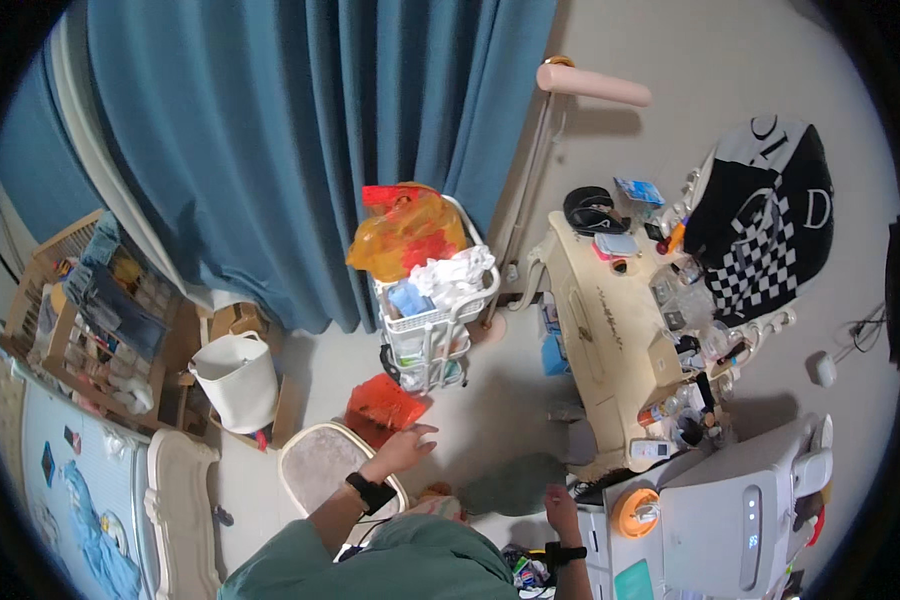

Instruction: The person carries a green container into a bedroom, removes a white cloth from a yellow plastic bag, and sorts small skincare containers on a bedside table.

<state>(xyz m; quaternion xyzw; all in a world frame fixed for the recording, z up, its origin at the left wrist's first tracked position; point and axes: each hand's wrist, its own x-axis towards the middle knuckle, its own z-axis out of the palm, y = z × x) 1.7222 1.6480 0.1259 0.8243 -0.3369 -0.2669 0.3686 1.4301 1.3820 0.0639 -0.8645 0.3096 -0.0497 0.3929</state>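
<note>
My left hand [408, 450], with a dark band on its wrist, reaches over the right side of a stool with a pale cushioned seat [320, 463]. Its fingers look extended and apart. Just beyond it is a red plastic bag [378, 408], close to the stool's far edge; whether the hand touches the bag is unclear. My right hand [560, 507] hangs low beside the dressing table's near end, left of an orange round container [635, 513]. How its fingers are set does not show clearly.
A white tiered cart [425, 345] holding cloths and an orange bag [405, 240] stands ahead, before blue curtains [270, 150]. To the left are a white bucket [235, 385] and a bed's footboard [180, 510]. The cluttered cream dressing table [595, 350] borders the right.
</note>
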